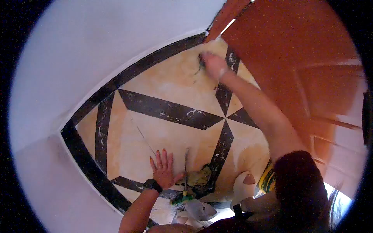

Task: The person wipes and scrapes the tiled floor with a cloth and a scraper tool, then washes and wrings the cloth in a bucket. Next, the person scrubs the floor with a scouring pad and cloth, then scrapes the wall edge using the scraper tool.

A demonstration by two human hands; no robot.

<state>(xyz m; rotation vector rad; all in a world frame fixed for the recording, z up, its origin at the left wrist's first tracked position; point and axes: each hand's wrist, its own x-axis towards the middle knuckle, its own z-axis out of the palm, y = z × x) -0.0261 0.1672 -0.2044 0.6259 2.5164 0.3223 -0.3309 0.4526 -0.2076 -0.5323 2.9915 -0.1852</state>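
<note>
My left hand [163, 171] rests flat on the tiled floor [143, 128], fingers spread and holding nothing. A dark watch [152, 185] is on that wrist. My right hand [214, 66] reaches to the far part of the floor, near the door's foot. It is blurred and closed around something dark [201, 59], whose kind I cannot make out. Just right of my left hand lies a tool with a long thin metal shaft [186, 165] and a yellow-green handle [185, 193], like a screwdriver. Next to it is a crumpled, dirty yellowish cloth [199, 176].
A white wall [105, 42] with black skirting [163, 54] runs along the left and back. The reddish-brown door [279, 50] stands on the right. A yellow and black container [267, 178] and a clear plastic bag [201, 210] are near my feet.
</note>
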